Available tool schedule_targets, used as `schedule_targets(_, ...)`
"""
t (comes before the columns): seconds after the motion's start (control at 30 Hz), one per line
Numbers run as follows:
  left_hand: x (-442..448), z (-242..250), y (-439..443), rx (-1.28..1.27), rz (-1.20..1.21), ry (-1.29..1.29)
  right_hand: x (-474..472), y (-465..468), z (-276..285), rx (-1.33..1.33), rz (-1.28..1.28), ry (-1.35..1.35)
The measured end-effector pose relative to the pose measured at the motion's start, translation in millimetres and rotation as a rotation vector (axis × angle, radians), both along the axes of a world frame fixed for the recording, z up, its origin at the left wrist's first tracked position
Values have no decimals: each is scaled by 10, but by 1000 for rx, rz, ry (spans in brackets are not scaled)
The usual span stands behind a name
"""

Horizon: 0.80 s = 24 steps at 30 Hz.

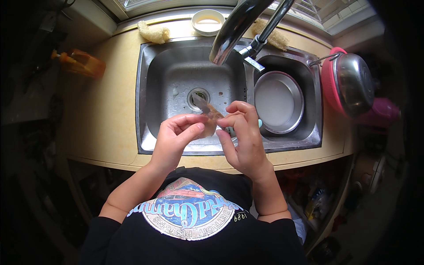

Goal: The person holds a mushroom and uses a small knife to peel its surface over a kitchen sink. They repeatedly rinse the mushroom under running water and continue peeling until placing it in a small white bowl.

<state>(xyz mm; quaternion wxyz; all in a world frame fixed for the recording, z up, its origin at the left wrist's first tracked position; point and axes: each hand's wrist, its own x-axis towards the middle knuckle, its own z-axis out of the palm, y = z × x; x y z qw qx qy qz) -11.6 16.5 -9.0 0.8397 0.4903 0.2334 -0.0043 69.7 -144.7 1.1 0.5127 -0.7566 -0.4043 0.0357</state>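
Over the front part of the left basin of a stainless steel sink point(155, 96), my left hand point(179, 132) pinches a thin, brownish, translucent piece point(209, 127) between thumb and fingers. The piece looks like skin or membrane; its exact kind is unclear. My right hand point(241, 135) is at its right side, fingers curled and fingertips touching its edge. A dark pointed part point(200, 102) reaches from it toward the drain point(198, 96); I cannot tell whether it is a blade or part of the piece. Small scraps lie on the basin floor.
A metal bowl of cloudy liquid point(275, 102) sits in the right basin. The faucet point(232, 33) overhangs the sink. Behind stand loofahs point(154, 33) and a white bowl point(208, 23). An orange bottle point(81, 63) is left; a pink basin point(329, 86) and metal bowl point(356, 84) are right.
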Motion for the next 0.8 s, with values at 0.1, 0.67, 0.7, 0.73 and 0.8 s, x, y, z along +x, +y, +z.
schedule_targets(0.1,13,-20,8,-18,-96,-43,4,15,6,11,57,32)
schedule_targets(0.67,129,-70,61,41,-93,70,64,-135,49,-350,49,-202)
schedule_targets(0.7,134,-84,50,94,-141,56,58,-133,50,-351,45,-216)
schedule_targets(0.73,138,-96,49,112,-149,52,53,-129,50,-351,40,-229)
schedule_targets(0.8,148,-116,59,117,-160,59,47,-121,54,-341,27,-248)
